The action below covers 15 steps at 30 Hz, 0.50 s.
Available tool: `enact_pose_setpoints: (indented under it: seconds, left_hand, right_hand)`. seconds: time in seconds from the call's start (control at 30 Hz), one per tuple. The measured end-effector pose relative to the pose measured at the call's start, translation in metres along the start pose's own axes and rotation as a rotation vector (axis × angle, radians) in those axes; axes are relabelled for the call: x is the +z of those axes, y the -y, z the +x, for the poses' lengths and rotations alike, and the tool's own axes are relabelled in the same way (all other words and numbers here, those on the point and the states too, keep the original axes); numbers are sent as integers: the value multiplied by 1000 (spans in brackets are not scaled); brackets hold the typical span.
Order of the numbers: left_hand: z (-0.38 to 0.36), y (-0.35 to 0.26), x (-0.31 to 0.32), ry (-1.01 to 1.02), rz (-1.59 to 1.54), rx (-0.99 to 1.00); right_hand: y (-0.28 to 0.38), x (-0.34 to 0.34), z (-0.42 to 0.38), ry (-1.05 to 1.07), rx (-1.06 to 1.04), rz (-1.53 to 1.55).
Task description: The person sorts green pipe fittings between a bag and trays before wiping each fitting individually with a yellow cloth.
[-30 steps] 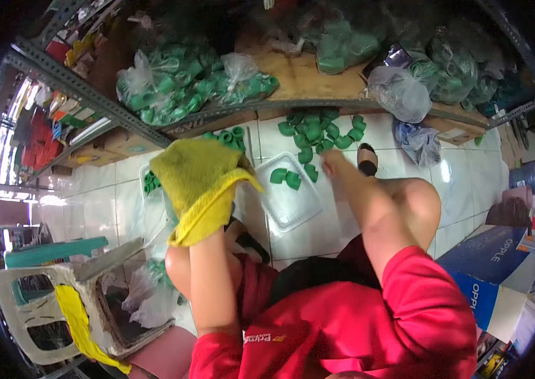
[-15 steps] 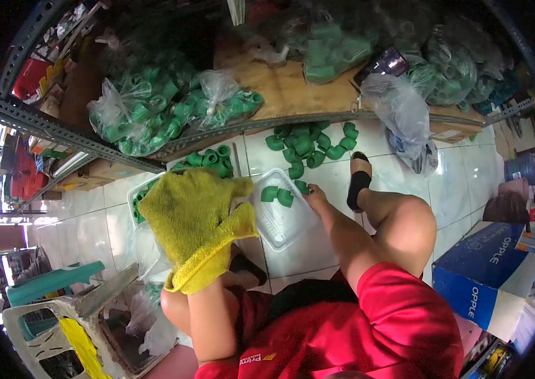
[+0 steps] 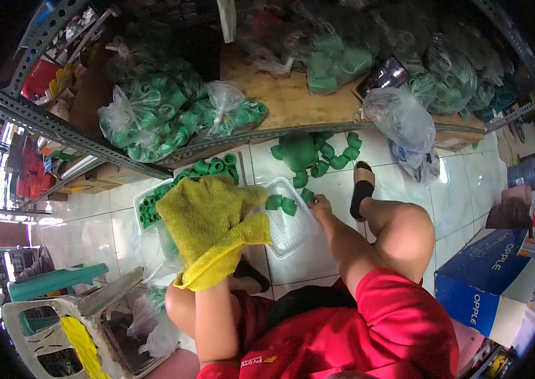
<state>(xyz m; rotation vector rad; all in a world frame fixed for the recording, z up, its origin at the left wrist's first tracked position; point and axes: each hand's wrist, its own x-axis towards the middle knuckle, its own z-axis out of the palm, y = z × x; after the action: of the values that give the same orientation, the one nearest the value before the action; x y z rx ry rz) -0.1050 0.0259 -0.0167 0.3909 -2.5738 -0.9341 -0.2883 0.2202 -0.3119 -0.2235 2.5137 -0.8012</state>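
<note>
My left hand (image 3: pixel 207 224) wears a thick yellow glove. It is raised over the left side of the floor, thumb apart from the fingers, with nothing visible in it. My right hand (image 3: pixel 322 207) is at the right rim of a clear plastic tray (image 3: pixel 289 237), its bare fingers curled against a green pipe elbow (image 3: pixel 307 194). Beside that piece, two more green elbows (image 3: pixel 281 204) lie in the tray's far end. A group of loose green elbows (image 3: pixel 320 167) lies on the tiles beyond; part of it is blurred.
Behind my glove are containers of green fittings (image 3: pixel 215 165). Bagged green fittings (image 3: pixel 153 120) fill the low shelf (image 3: pixel 267 107) ahead. A blue and white box (image 3: pixel 479 275) stands at my right, and a worn plastic stool (image 3: pixel 78 328) at my left.
The view has shifted slightly, so most things appear lower and further right. My right fingers have drawn back a little, showing more of the elbow by the rim. The gloved hand keeps its pose.
</note>
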Motion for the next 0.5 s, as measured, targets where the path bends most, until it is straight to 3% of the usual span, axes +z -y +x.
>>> enact_pose_setpoints:
  seconds: [0.07, 0.2, 0.27, 0.37, 0.5]
  left_hand:
    - [-16, -10, 0, 21, 81, -8]
    - [5, -19, -7, 39, 246, -32]
    - [7, -30, -9, 42, 336, -54]
    - [24, -45, -15, 32, 479, -88]
    - [26, -76, -19, 7, 673, -140]
  right_hand:
    - [-12, 5, 5, -148, -8, 396]
    - [-1, -26, 28, 8, -89, 340]
    - [30, -54, 22, 283, 205, 1054]
    - [107, -98, -7, 428, 119, 1217]
    - [198, -147, -48, 650, -227, 1178]
